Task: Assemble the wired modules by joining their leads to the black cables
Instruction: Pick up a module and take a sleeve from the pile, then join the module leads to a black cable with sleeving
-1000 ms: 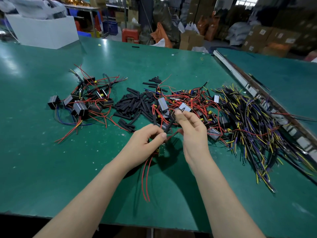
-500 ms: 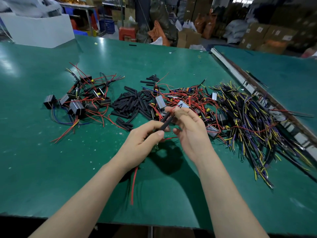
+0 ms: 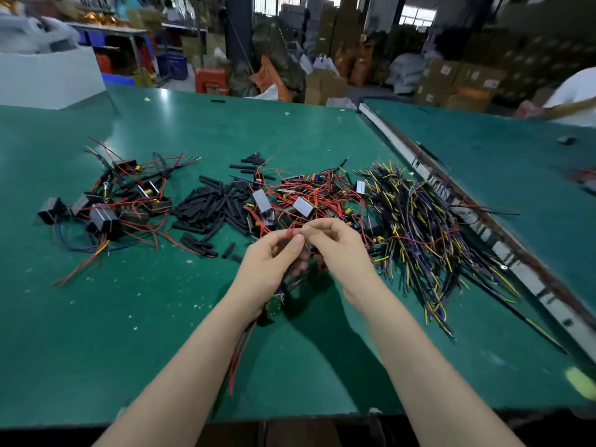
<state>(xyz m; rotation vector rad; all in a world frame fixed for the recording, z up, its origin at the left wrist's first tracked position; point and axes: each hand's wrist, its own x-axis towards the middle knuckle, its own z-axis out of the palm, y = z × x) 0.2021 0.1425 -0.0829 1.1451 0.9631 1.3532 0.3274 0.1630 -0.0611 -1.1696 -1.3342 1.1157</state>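
Observation:
My left hand holds a small green module under its palm, and the module's red leads hang down toward me. Its thumb and forefinger pinch the tip of a red lead. My right hand meets it fingertip to fingertip and pinches the same lead end. A black tube between the palms is mostly hidden. Behind the hands lie a heap of loose modules with red wires, a pile of black sleeves and a bundle of black cables with yellow ends.
Joined modules with red and blue wires lie at the left on the green table. A metal rail runs along the right side. A white box stands at the far left corner. A person in white is at far right.
The black sleeve that stood out between my fingers has gone from sight between my palms. Both hands now pinch a red lead tip together. The module hangs lower under my left hand.

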